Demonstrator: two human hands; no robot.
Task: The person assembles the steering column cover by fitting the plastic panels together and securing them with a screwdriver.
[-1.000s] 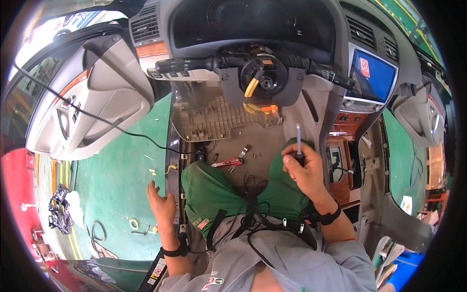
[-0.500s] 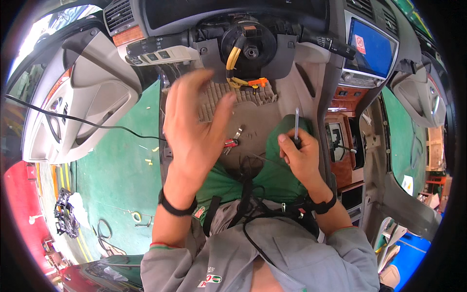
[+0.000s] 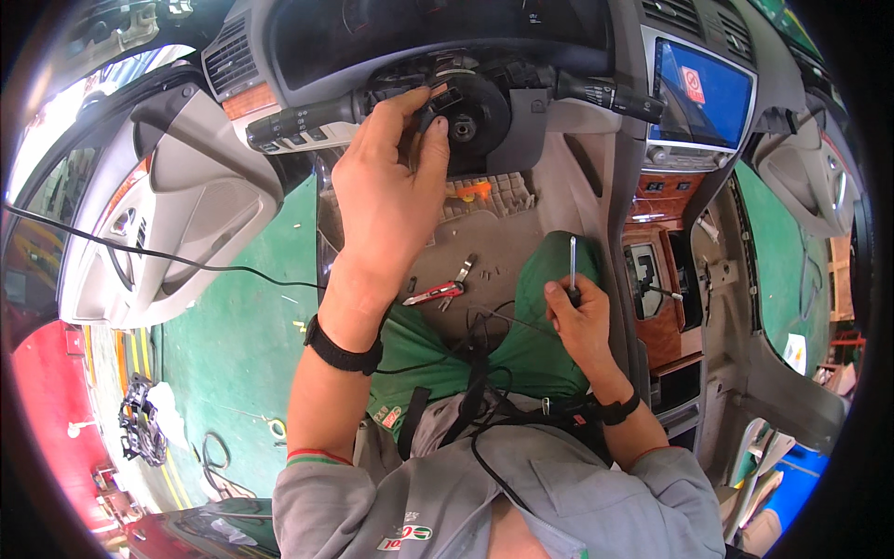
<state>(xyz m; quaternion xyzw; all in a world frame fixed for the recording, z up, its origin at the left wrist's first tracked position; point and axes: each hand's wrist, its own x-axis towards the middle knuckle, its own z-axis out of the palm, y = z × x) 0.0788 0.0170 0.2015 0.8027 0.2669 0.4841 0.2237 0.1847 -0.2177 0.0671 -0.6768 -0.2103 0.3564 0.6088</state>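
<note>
I sit in a car's driver seat, looking down at the bare steering column (image 3: 470, 107), which has no wheel on it. My left hand (image 3: 396, 177) is raised to the column, its fingertips pinching a small part at the black round hub, beside the left stalk switch (image 3: 298, 126). My right hand (image 3: 577, 317) rests on my right thigh and grips a screwdriver (image 3: 572, 265) that points upward. Red-handled pliers (image 3: 438, 293) lie on the floor mat between my knees.
The open driver's door (image 3: 177, 214) stands at the left with a black cable (image 3: 140, 252) running across it. A lit blue dashboard screen (image 3: 703, 93) and the centre console (image 3: 656, 289) are at the right. Green floor shows outside the door.
My left hand has risen from beside my left knee, swept up past the footwell and reached the steering column hub. My right hand holds the screwdriver in nearly the same place.
</note>
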